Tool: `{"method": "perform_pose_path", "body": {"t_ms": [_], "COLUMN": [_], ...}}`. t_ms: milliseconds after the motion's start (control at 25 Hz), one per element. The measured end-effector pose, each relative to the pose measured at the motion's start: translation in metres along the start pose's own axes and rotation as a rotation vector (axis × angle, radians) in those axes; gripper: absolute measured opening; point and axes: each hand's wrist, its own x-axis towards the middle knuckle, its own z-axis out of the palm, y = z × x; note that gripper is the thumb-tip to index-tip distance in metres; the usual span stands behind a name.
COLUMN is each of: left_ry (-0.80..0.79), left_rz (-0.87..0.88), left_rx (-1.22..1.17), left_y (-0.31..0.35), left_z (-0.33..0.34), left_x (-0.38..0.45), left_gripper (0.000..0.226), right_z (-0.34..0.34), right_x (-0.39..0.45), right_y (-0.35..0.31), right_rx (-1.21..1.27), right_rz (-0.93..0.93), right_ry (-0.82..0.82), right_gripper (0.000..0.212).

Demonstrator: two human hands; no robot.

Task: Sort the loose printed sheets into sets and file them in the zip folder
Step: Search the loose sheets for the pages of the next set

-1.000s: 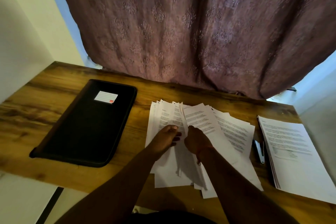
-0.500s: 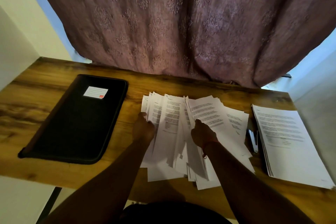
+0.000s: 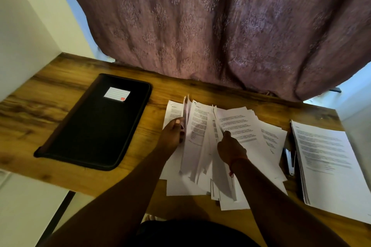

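Both hands have spread apart in the loose sheets [image 3: 200, 136]: left hand [image 3: 172, 136] pinches pages nearest the zip folder [image 3: 96, 122]; right hand [image 3: 230, 146] grips pages farther away.

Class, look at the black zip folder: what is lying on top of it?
Only a white label with a red mark shows on the closed zip folder; no sheets rest on it. Its inside cannot be seen.

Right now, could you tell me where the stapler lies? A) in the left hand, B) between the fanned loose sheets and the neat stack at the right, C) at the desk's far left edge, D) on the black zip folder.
B: the stapler lies on the desk in the gap between the fanned loose sheets and the neat stack.
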Motion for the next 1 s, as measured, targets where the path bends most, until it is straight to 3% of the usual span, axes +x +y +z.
{"method": "perform_pose_path", "body": {"t_ms": [80, 200, 400, 520, 600, 840, 1000], "left_ry": [-0.014, 0.047, 0.269, 0.249, 0.225, 0.231, 0.064], "left_rz": [-0.016, -0.004, -0.059, -0.119, -0.111, 0.120, 0.267], "left_rx": [-0.056, -0.052, 0.426, 0.390, 0.321, 0.333, 0.534], "left_y": [-0.006, -0.013, -0.013, -0.017, -0.019, -0.013, -0.001], "left_z": [-0.004, -0.005, -0.001, -0.002, 0.001, -0.001, 0.009], "left_x": [0.005, 0.008, 0.011, 0.016, 0.015, 0.006, -0.004], "left_gripper": [0.028, 0.058, 0.083, 0.092, 0.087, 0.039, 0.059], "right_z": [-0.001, 0.000, 0.000, 0.000, 0.000, 0.002, 0.003], "right_x": [0.000, 0.000, 0.001, 0.000, -0.001, 0.001, 0.001], "right_y": [0.001, 0.001, 0.000, 0.001, 0.002, 0.002, 0.002], "right_rx": [0.006, 0.008, 0.021, 0.032, 0.031, 0.003, -0.003], "right_rz": [-0.001, -0.003, 0.002, 0.000, -0.008, -0.018, -0.001], "right_ry": [-0.004, 0.000, -0.006, -0.007, -0.001, 0.013, 0.014], "right_gripper": [0.021, 0.020, 0.019, 0.015, 0.012, 0.011, 0.017]}}
